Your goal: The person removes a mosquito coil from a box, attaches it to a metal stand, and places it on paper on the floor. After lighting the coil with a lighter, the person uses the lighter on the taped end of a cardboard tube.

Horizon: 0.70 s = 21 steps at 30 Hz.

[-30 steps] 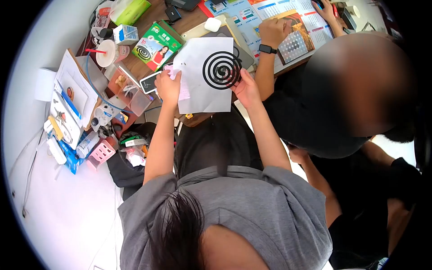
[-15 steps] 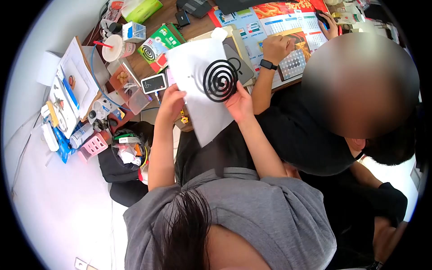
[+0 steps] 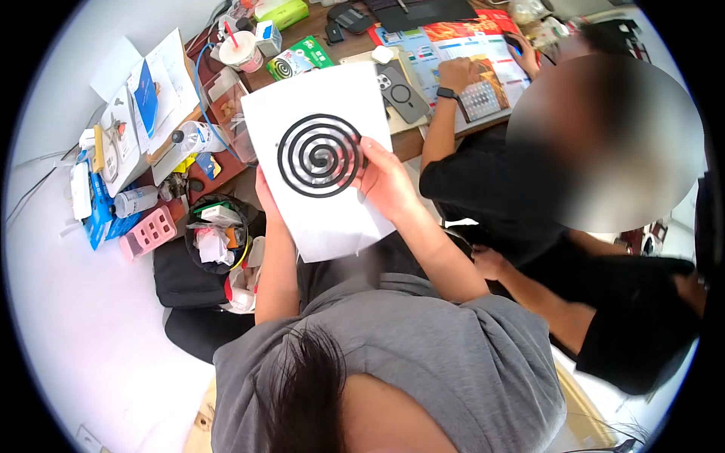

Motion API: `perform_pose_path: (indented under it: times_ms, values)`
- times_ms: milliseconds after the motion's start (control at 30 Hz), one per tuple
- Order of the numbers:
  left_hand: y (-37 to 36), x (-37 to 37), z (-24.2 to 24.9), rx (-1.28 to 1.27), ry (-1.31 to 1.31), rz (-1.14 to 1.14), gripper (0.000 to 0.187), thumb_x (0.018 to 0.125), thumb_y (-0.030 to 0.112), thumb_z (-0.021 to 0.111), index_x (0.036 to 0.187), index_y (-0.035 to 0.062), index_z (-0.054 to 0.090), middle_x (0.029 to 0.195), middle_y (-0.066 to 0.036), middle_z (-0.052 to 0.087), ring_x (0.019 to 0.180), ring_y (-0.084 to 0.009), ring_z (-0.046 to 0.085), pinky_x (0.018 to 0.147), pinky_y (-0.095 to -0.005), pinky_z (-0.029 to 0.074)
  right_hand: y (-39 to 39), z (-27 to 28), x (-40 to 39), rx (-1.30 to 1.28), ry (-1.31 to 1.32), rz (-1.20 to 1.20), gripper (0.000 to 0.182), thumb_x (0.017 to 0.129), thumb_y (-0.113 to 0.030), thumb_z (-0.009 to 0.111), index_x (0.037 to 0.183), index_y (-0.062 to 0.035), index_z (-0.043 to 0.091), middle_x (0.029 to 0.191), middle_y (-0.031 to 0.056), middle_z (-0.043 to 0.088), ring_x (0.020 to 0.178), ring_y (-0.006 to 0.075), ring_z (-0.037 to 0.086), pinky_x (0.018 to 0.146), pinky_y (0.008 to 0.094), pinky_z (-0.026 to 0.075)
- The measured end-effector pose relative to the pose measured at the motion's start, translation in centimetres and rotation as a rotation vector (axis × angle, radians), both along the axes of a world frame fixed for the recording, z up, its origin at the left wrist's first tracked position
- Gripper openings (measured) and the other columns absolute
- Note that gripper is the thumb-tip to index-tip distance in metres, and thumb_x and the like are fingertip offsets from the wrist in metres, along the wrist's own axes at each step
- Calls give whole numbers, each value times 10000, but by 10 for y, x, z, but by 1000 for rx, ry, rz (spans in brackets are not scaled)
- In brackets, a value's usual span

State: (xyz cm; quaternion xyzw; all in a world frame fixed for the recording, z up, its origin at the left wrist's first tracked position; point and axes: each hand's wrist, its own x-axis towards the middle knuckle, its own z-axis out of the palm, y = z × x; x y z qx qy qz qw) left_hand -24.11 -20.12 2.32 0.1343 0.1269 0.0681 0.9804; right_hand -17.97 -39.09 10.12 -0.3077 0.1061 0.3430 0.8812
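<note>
A black mosquito coil [image 3: 289, 172] spreads its spiral over a white sheet of paper [image 3: 260, 113]. At the coil's right rim, my right hand [image 3: 389, 183] pinches it between thumb and fingers, and some fingers show through the spiral's gaps. My left hand [image 3: 269, 198] grips the sheet at its left edge, its fingers mostly hidden behind the paper. Beyond the sheet's top edge stands a green box [image 3: 310, 54] with a coil pictured on it. A grey phone [image 3: 408, 102] lies just right of the sheet.
A person at the right rests a wristwatched arm [image 3: 436, 136] on a colourful printed sheet [image 3: 498, 38]. A lidded cup [image 3: 242, 53] with a red straw stands at the back left. Below left are a bin [image 3: 215, 260] and a pink basket [image 3: 149, 234].
The coil has shifted left across the sheet, from its right edge to the middle. The paper has turned more upright, and the camera view has shifted.
</note>
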Motion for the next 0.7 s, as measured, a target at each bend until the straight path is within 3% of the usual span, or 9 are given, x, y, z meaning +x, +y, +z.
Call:
perform_pose_path:
  times_ms: [133, 400, 700]
  values:
    - [-5, -88, 1, 83, 26, -80, 482, 963, 342, 301, 1241, -6, 483, 1254, -162, 537, 1116, -272, 542, 966, -400, 435, 1, -3, -92, 58, 11, 45, 284, 973, -249, 416, 1131, -35, 513, 1021, 98, 639, 889, 205, 651, 752, 361, 549]
    - [-25, -220, 11, 207, 104, -273, 489, 962, 352, 303, 1248, -5, 477, 1260, -161, 531, 1124, -271, 536, 970, -399, 431, -11, -8, -255, -139, 75, -180, 214, 971, -226, 433, 1106, -85, 520, 975, 84, 646, 793, 173, 641, 662, 308, 521]
    - [-88, -264, 28, 296, 107, -499, 497, 961, 362, 306, 1256, -2, 471, 1267, -159, 526, 1132, -270, 530, 974, -398, 426, -74, 13, -346, -511, 87, -395, 252, 948, -169, 469, 1129, -13, 550, 913, 70, 629, 743, 147, 605, 611, 286, 537]
